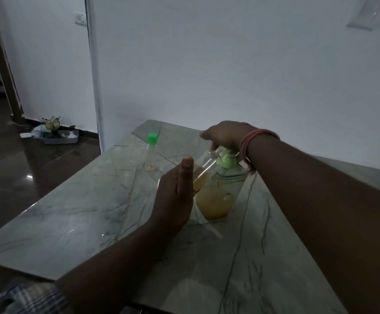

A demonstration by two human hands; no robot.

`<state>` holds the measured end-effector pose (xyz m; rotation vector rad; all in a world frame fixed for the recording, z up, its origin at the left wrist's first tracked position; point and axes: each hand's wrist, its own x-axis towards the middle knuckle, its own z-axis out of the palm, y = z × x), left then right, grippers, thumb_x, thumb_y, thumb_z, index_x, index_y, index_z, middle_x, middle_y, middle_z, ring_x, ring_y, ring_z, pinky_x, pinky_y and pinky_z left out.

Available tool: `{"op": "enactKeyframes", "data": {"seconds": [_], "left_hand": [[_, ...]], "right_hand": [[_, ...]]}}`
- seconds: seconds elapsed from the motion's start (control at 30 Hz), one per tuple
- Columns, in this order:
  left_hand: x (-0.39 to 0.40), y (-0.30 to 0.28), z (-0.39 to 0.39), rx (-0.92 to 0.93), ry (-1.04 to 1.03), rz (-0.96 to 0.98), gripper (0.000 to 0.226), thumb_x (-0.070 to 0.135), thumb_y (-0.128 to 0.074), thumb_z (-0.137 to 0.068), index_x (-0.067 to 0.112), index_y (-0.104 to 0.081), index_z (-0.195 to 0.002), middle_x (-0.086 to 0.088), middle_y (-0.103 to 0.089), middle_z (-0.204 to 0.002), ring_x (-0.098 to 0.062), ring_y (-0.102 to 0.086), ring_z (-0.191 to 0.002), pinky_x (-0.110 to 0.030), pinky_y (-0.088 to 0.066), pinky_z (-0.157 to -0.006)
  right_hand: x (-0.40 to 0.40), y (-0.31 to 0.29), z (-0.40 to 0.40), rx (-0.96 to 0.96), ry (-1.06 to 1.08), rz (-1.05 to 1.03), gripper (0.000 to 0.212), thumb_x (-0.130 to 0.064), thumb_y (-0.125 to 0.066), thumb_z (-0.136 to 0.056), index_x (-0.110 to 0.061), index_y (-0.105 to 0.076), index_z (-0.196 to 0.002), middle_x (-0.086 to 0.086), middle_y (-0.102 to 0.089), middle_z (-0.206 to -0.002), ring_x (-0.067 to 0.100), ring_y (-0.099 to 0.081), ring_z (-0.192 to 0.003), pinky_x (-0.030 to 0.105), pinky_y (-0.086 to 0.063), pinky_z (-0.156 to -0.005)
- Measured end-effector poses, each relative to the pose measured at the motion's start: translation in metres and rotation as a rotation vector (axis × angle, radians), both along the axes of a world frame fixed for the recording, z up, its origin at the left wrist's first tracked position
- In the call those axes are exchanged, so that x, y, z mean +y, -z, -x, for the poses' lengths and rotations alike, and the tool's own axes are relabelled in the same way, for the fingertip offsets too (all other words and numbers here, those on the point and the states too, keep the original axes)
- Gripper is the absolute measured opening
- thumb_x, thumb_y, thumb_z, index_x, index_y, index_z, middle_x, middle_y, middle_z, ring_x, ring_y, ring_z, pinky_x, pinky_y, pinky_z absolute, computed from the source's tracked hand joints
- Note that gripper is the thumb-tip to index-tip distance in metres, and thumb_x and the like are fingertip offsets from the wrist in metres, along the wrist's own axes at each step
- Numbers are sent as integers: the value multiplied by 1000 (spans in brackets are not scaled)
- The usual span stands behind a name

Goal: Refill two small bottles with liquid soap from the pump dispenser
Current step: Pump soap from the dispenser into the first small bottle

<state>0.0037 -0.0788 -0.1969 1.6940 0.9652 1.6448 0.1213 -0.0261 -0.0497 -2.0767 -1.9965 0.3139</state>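
Observation:
A clear pump dispenser (216,198) with yellow soap and a green pump head (226,160) stands mid-table. My right hand (225,134) rests on top of the pump head, fingers bent down over it. My left hand (175,196) holds a small uncapped clear bottle (207,168), tilted with its mouth up against the pump spout; some yellowish liquid lies in its lower end. A second small bottle (150,155) with a green cap stands upright to the left, a little soap at its bottom.
The grey marble table (93,211) reaches to a white wall behind; its left edge drops to a dark glossy floor. On the floor by the wall corner sits a tray (59,137) with a small plant.

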Motion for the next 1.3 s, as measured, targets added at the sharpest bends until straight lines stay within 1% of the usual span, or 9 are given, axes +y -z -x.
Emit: {"op": "enactKeyframes", "data": {"seconds": [0.17, 0.47, 0.57, 0.63, 0.77, 0.87, 0.93, 1.13, 1.3], "left_hand": [[3, 1, -1, -9, -2, -16, 81, 78, -13, -93, 16, -58, -69, 7, -54, -54, -5, -51, -49, -16, -36, -51], [0, 0, -2, 12, 15, 1, 79, 68, -16, -96, 7, -60, -74, 4, -55, -58, -3, -54, -50, -12, -38, -49], [3, 4, -2, 1, 7, -7, 78, 70, -16, -96, 10, -60, -73, 4, -56, -56, -4, -54, -50, -13, -38, -50], [5, 4, -2, -15, 0, -18, 83, 76, -14, -94, 10, -60, -72, 6, -55, -55, -4, -52, -49, -14, -37, -49], [1, -1, 0, -24, 24, -46, 84, 84, -11, -88, 16, -55, -65, 6, -52, -53, -6, -48, -48, -17, -35, -50], [-3, -3, 0, -26, 15, -26, 83, 87, -12, -85, 18, -55, -65, 8, -52, -52, -5, -48, -46, -13, -34, -49], [-2, -3, -2, -21, 16, -6, 81, 86, -13, -85, 19, -55, -68, 10, -53, -52, -3, -49, -46, -12, -35, -48], [0, -1, 1, -13, -1, -8, 81, 71, -13, -93, 8, -58, -70, 3, -52, -54, -5, -49, -47, -21, -36, -50], [-4, -3, 1, -3, 19, 2, 88, 83, -13, -88, 11, -60, -72, 12, -54, -53, -3, -49, -48, -14, -35, -50]], "right_hand": [[3, 7, -5, 118, 80, -99, 38, -36, -40, -90, -12, -70, -91, 7, -64, -97, 16, -53, -68, 27, -34, -54], [-8, -7, -4, 102, 46, 112, 51, -54, -46, -92, -12, -62, -117, 7, -58, -113, 25, -59, -89, 32, -49, -68], [-5, -1, -5, 83, 23, -6, 47, -46, -38, -96, -13, -68, -108, 7, -61, -110, 22, -59, -92, 33, -48, -81], [-1, 4, -2, 88, 36, -28, 43, -39, -36, -97, -12, -68, -106, 7, -60, -107, 21, -55, -89, 30, -41, -75], [-1, 2, 2, -5, 42, 17, 36, -35, -40, -96, -12, -61, -114, 8, -59, -127, 24, -55, -105, 32, -40, -85], [-4, -4, 2, -51, 17, 38, 41, -42, -43, -96, -12, -59, -121, 9, -61, -119, 23, -57, -92, 28, -43, -68], [-3, -5, 0, -85, 27, 25, 45, -44, -41, -97, -12, -58, -123, 9, -60, -121, 26, -59, -97, 26, -39, -60], [4, 7, 4, -26, 79, -50, 37, -33, -35, -98, -11, -59, -116, 11, -57, -127, 22, -48, -94, 29, -32, -76], [-4, -4, 4, -107, 49, -17, 37, -42, -37, -99, -15, -59, -111, 10, -59, -124, 19, -54, -77, 27, -38, -64]]}}
